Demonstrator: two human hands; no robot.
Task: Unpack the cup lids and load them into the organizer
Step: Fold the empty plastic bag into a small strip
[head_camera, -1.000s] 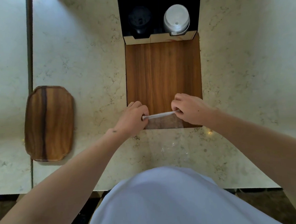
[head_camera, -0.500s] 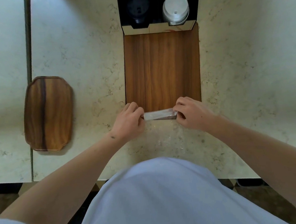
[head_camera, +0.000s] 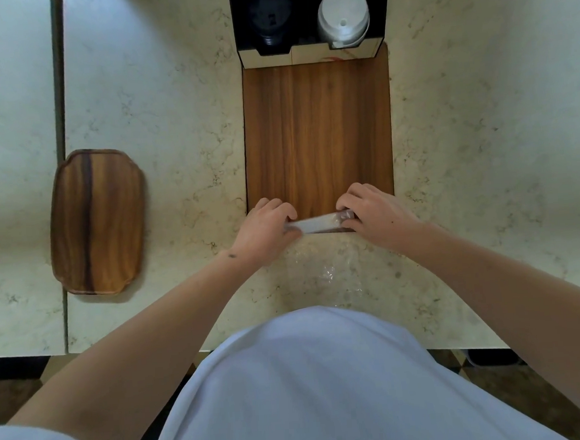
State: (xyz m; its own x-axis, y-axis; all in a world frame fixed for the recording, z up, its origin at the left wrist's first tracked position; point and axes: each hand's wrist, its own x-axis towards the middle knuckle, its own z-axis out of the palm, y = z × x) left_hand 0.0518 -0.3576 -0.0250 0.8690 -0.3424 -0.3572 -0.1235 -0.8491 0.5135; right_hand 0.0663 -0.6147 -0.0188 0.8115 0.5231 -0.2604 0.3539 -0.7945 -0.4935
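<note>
While both hands grip it, a clear plastic bag (head_camera: 319,223) is stretched between them at the near edge of the wooden board (head_camera: 316,132). The left hand (head_camera: 265,230) pinches the bag's left end with its fingers curled shut over it, and the right hand (head_camera: 375,213) pinches the right end the same way. The gathered top of the bag forms a pale, flattened band running from hand to hand; the rest of the film drapes toward the person over the desk (head_camera: 172,125), where it shows only as faint glints near the front edge. Whether any lids are inside it cannot be told.

At the far edge of the desk, touching the board's far end, stands the black organizer (head_camera: 311,51). Its right compartment holds a stack of white lids (head_camera: 343,15); its left compartment holds dark lids (head_camera: 269,16), hard to make out against the black walls.

Toward the left edge of the desk, well apart from the board, lies an empty wooden tray (head_camera: 98,221). A light blue garment fills the bottom of the view.
</note>
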